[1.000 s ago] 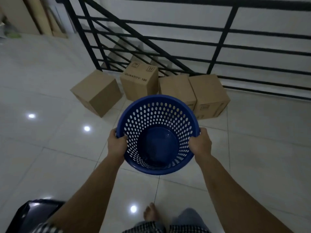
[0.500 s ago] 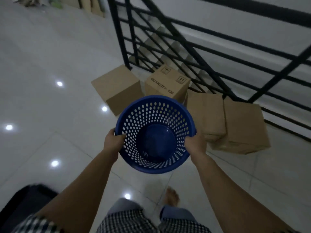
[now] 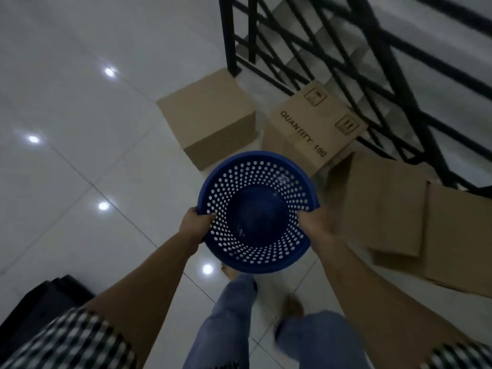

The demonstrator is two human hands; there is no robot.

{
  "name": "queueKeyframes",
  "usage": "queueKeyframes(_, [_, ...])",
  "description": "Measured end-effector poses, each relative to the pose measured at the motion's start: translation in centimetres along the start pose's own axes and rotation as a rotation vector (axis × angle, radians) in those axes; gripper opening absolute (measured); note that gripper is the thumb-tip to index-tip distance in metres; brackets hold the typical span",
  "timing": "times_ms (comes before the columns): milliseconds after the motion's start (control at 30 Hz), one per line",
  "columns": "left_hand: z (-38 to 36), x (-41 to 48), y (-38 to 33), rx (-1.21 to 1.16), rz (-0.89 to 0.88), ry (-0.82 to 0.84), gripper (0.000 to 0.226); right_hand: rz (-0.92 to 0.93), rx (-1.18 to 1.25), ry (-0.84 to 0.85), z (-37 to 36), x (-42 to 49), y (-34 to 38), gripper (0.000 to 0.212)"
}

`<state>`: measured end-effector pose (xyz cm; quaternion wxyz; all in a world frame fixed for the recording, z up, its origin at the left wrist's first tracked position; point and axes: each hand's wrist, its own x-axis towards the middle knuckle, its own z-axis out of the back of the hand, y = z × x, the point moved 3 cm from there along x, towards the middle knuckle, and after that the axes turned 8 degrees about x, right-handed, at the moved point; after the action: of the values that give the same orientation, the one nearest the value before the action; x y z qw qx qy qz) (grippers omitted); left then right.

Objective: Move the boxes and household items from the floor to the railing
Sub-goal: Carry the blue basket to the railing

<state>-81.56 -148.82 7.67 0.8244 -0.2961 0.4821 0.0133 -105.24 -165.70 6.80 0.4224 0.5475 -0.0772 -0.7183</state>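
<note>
A: What moved?
B: The person has stepped closer. The blue basket (image 3: 255, 170) is now in the air, just short of the printed box (image 3: 314, 123) (empty, mouth up, axis roughly vertical).
A: Hands?
B: The left hand (image 3: 195, 222) and right hand (image 3: 312, 223) each grip the rim on opposite sides, equally near.
A: Next?
B: Likely a set-down. The railing (image 3: 372, 62) lies ahead-right behind the boxes, with bare floor (image 3: 80, 129) left of the plain box (image 3: 210, 115).

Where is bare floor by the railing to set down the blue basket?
The widest free patch is the tiles left of the plain box, reaching up to the railing's corner post. Only a narrow strip shows between that box and the printed box. To the right it is crowded: two more boxes lie side by side along the railing.
</note>
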Motion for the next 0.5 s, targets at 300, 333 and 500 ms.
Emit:
queueKeyframes(300, [-5.3, 16.8, 0.7, 0.038, 0.209, 0.077, 0.038, -0.122, -0.193, 0.126, -8.8, 18.3, -2.6, 0.062])
queueKeyframes(333, [-5.9, 18.1, 0.9, 0.038, 0.206, 0.072, 0.038, -0.119, -0.220, 0.127, -9.5, 19.4, -2.6, 0.053])
queueKeyframes(500, [-9.1, 23.2, 1.2, 0.029, 0.174, 0.054, 0.039, -0.034, -0.301, 0.056, -10.3, 25.0, -2.5, 0.022])
